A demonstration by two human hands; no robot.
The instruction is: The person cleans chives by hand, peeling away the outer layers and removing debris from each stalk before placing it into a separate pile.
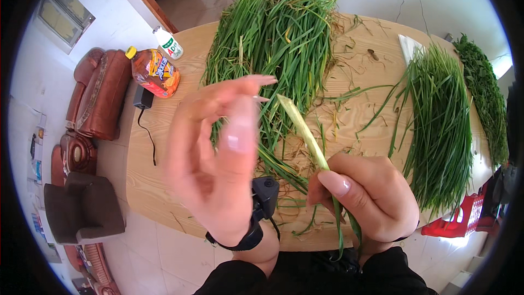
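Between the thumb and fingers of my right hand is a garlic chive. Its pale stem points up and to the left, and its green leaves hang below the hand. My left hand, slightly blurred, is raised beside the stem's pale end without touching it. Its thumb and forefinger tips are apart, with nothing seen between them. Beyond both hands lies a large heap of garlic chives, with dry brownish ends at the far side. A second, neater bundle of chives rests to the right.
Loose leaves and dry scraps litter the wooden table. At the left stand an orange-labelled drink bottle, a white bottle and a black adapter with its cord. Darker leafy greens lie far right, above a red crate.
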